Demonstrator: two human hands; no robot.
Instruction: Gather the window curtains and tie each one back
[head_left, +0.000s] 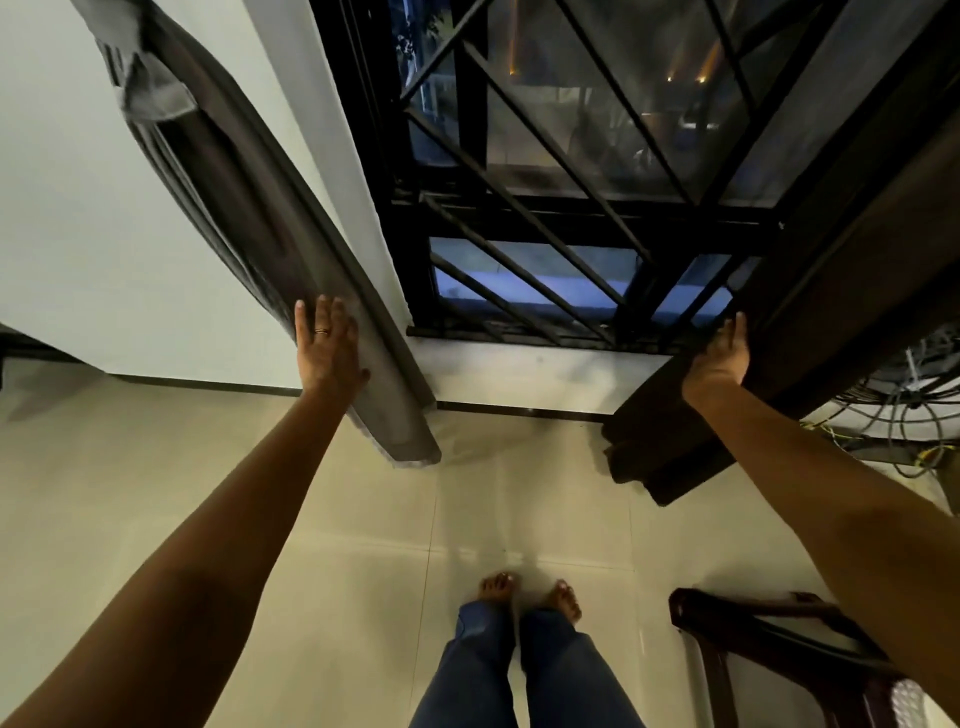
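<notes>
Blue jeans (467, 675) and bare feet (498, 590) on a pale tiled floor (311, 519) mark where a person stands facing a window, both bare arms stretched forward. The arm of a dark wooden chair (737, 618) shows at the lower right.

The left hand (330, 345), a ring (322, 331) on one finger, lies flat on the left curtain (249, 223), its fingers straight and close together, pressing the cloth near its lower end. This grey-brown curtain hangs bunched into a narrow column against the white wall (78, 208) beside the window. Its long axis runs from the upper left corner down towards the middle, with the hem hanging close to the floor. High up, a paler grey strip of cloth (150, 93) lies across it.

The right hand (719, 358) is against the inner edge of the right curtain (857, 291), its palm to the dark brown folds. Whether its fingers are curled round the fabric cannot be told. This curtain slants from the upper right down towards the middle, its hem also just above the floor. A tangle of cables (883, 410) sits beside it on the far right.

Between the two curtains, the black metal window grille (545, 208) stands uncovered, with dusk-blue light and a few amber lamps beyond the glass.
</notes>
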